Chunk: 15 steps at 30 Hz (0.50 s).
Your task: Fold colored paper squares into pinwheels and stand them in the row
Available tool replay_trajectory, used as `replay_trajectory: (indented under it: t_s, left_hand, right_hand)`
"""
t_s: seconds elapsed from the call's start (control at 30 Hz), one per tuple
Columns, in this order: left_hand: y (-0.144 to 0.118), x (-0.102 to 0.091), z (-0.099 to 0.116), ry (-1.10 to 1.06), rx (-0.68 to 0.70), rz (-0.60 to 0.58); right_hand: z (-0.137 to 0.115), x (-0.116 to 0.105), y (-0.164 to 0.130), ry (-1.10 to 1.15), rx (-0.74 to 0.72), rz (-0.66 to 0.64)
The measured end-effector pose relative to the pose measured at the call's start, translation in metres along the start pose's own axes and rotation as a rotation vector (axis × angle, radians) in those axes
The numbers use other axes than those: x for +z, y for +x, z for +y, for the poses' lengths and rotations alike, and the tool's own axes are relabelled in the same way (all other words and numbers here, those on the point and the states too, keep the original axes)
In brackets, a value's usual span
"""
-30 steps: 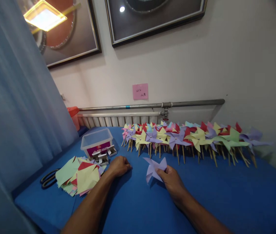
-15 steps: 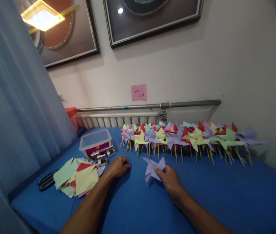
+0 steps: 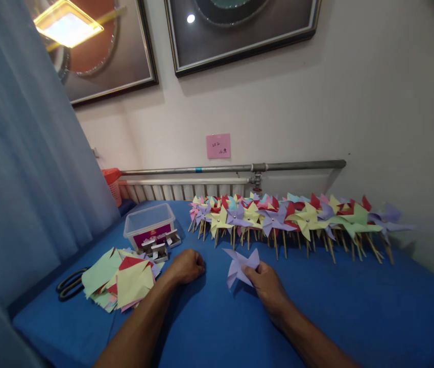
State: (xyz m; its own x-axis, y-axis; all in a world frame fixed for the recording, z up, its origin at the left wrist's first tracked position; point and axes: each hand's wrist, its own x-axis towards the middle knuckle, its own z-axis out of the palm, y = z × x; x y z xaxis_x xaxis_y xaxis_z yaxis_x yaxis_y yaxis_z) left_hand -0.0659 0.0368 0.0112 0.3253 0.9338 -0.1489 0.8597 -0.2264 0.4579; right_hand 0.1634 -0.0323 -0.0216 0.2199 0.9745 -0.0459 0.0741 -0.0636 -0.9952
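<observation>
Showing pink wall note (image 3: 218, 146), illegible.

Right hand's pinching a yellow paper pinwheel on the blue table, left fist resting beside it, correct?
Not quite: the paper pinwheel pinched by the right hand is purple, not yellow, as the head view shows. The left hand is a fist resting on the blue table.
</observation>
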Motion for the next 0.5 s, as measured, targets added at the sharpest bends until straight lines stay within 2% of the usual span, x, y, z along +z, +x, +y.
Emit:
replay_trajectory:
  t_s: [0.1, 0.23, 0.5]
  left_hand:
    - [0.0009, 0.0009, -0.0006, 0.043, 0.007, 0.007]
    - [0.0021, -0.0002, -0.0047, -0.003, 0.060, -0.011]
    - [0.0000, 0.0027, -0.0065, -0.071, 0.147, 0.010]
  right_hand:
    - [0.0045, 0.0002, 0.0027, 0.032, -0.003, -0.018]
    - [0.0097, 0.0001, 0.0062, 0.038, -0.002, -0.012]
    - [0.0041, -0.0009, 0.0022, 0.034, -0.012, -0.005]
